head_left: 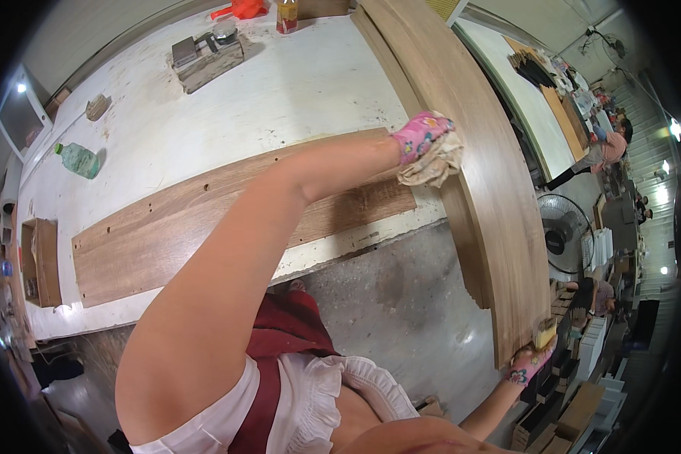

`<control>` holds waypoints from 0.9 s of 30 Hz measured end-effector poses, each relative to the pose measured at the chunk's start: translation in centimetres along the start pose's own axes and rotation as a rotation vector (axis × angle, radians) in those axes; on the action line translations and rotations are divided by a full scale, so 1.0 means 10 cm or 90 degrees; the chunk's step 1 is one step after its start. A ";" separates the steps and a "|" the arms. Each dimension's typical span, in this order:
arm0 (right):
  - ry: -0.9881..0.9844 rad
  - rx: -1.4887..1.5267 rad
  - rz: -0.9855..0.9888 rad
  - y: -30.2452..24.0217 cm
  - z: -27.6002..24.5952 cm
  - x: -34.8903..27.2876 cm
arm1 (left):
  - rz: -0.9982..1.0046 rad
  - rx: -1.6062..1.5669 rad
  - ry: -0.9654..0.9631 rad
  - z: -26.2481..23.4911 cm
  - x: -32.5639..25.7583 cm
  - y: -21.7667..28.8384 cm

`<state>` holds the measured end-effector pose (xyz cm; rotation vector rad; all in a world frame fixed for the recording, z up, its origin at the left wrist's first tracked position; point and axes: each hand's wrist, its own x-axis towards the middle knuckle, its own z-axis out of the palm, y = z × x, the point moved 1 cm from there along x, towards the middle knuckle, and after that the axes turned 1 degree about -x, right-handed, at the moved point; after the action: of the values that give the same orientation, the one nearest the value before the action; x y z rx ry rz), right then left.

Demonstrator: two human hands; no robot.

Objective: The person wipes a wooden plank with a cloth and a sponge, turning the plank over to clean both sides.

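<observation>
My left hand [420,138], in a pink flowered glove, is closed on a crumpled, stained off-white cloth [433,163]. That cloth rests against the edge of a long wood-grain board [499,197] lying on top of more boards [461,246], their near ends jutting past the table edge. At the near right end, my right hand [531,363], in a matching glove, grips a small yellow block-like thing [545,334] at the board's corner; its exact kind is unclear. Under my left forearm, another wood-grain board [159,234] with several small holes lies flat on the white table [295,91].
On the table stand a green-tinted plastic bottle [78,160], a block [212,66] bearing small items, a bottle of amber liquid [287,17] and an open cardboard box [44,261]. A floor fan [564,233] and a person [609,147] are at the right.
</observation>
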<state>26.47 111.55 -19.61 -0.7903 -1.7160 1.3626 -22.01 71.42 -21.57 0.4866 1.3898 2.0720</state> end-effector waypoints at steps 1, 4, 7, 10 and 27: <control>-0.015 -0.012 -0.005 -0.01 0.14 0.02 | 0.000 0.021 -0.003 0.09 0.04 -0.03; -0.024 -0.058 0.022 -0.15 0.73 0.05 | -0.003 0.083 0.011 0.29 0.09 -0.08; -0.062 -0.530 -0.291 -0.24 1.12 0.03 | 0.010 0.121 0.010 0.44 0.12 -0.09; -0.082 -0.647 -0.347 -0.29 1.42 0.08 | 0.025 0.151 -0.005 0.61 0.16 -0.13; -0.337 0.235 0.022 -0.71 3.07 -1.58 | 0.300 0.759 0.205 -0.92 -3.17 -0.41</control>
<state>7.60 81.83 -19.24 -0.2617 -1.7508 1.9650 -2.30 45.39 -28.13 1.0383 2.8815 1.4186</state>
